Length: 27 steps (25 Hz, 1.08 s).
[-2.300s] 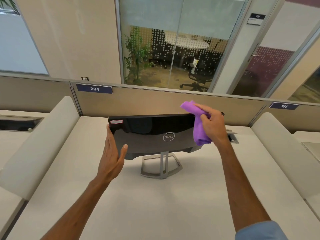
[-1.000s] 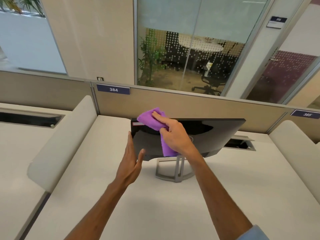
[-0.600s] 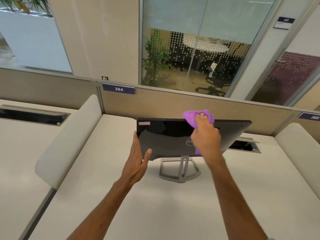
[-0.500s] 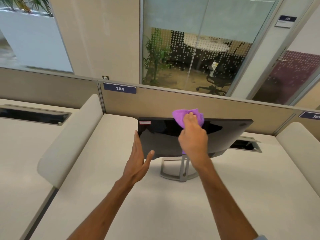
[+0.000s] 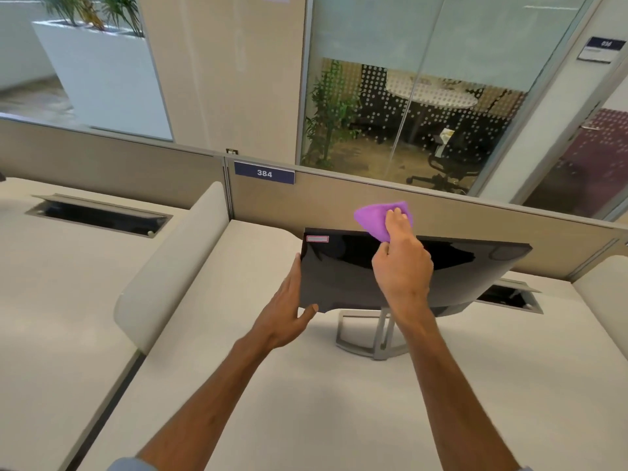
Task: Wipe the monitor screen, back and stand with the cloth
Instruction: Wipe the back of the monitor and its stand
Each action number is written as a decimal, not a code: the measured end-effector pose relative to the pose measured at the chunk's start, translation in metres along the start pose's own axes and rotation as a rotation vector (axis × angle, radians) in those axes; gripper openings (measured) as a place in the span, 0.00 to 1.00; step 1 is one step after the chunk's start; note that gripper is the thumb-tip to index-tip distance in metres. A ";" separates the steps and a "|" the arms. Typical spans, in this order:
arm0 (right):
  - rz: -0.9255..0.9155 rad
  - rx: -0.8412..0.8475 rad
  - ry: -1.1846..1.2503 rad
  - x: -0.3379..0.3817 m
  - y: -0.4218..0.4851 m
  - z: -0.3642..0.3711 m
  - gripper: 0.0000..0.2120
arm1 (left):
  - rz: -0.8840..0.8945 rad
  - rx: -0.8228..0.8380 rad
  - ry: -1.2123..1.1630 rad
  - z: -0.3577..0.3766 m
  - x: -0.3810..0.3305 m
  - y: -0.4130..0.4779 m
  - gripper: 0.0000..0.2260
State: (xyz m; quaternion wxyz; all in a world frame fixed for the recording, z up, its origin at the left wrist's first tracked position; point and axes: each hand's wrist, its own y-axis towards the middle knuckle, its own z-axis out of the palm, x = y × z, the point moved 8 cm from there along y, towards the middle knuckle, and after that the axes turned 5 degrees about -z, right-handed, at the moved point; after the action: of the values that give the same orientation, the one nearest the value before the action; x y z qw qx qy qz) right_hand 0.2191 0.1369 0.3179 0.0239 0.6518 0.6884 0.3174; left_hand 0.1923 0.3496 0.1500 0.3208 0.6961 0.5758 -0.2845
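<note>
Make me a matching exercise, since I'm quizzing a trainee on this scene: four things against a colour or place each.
Things:
1 cloth
2 stand
3 left hand
4 sign

Colour or place:
A grey, under the monitor
B on the partition
C purple
D flat against the monitor's side edge

Pairs: 1-C, 2-A, 3-D, 4-B.

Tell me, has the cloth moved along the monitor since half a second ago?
Yes. The right hand has slid the cloth slightly left along the monitor's top edge, toward the red sticker at its corner.
</note>
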 end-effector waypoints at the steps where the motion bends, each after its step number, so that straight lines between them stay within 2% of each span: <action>1: 0.014 0.107 -0.080 0.004 -0.005 0.013 0.32 | -0.003 -0.004 -0.014 0.000 0.000 0.000 0.47; 3: -0.043 0.215 -0.125 0.027 -0.016 0.035 0.34 | 0.007 -0.012 -0.032 0.000 -0.002 0.000 0.48; 6: -0.231 0.236 -0.008 0.079 -0.020 0.053 0.33 | 0.011 -0.001 -0.065 -0.003 -0.005 0.001 0.48; 8: -0.369 0.351 0.207 0.110 -0.028 0.061 0.32 | 0.031 0.007 -0.025 0.000 -0.007 -0.002 0.43; 10: -0.406 0.463 0.471 0.121 -0.037 0.053 0.32 | 0.085 -0.017 0.024 -0.003 -0.008 -0.002 0.39; 12: -0.318 0.278 0.543 0.099 -0.025 0.026 0.31 | 0.118 -0.017 0.015 -0.006 -0.006 -0.001 0.43; 14: -0.169 0.051 0.297 0.059 -0.007 0.004 0.29 | 0.085 -0.021 -0.008 -0.008 -0.009 -0.001 0.47; 16: -0.094 0.120 0.007 0.041 0.000 0.014 0.28 | 0.046 -0.032 -0.040 -0.008 -0.010 -0.002 0.48; 18: -0.221 0.229 -0.088 0.060 -0.004 0.041 0.30 | 0.035 -0.042 -0.085 -0.005 -0.009 -0.002 0.48; 20: -0.393 0.256 -0.077 0.092 -0.014 0.065 0.32 | 0.012 -0.034 -0.083 -0.001 -0.007 0.002 0.47; 23: -0.667 0.349 -0.019 0.123 -0.040 0.094 0.33 | -0.049 -0.024 0.083 0.009 0.002 0.000 0.39; 25: -0.808 0.255 0.027 0.113 -0.055 0.087 0.32 | -0.035 -0.035 0.050 0.006 0.012 -0.004 0.36; 27: -0.840 -0.011 0.039 0.079 -0.051 0.062 0.29 | -0.015 -0.100 -0.013 -0.008 0.025 -0.007 0.35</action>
State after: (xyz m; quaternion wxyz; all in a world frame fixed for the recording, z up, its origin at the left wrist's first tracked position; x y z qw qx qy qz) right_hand 0.1900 0.2365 0.2742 0.1417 0.3083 0.8928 0.2962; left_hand 0.1902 0.3720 0.1357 0.3569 0.6730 0.5924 -0.2623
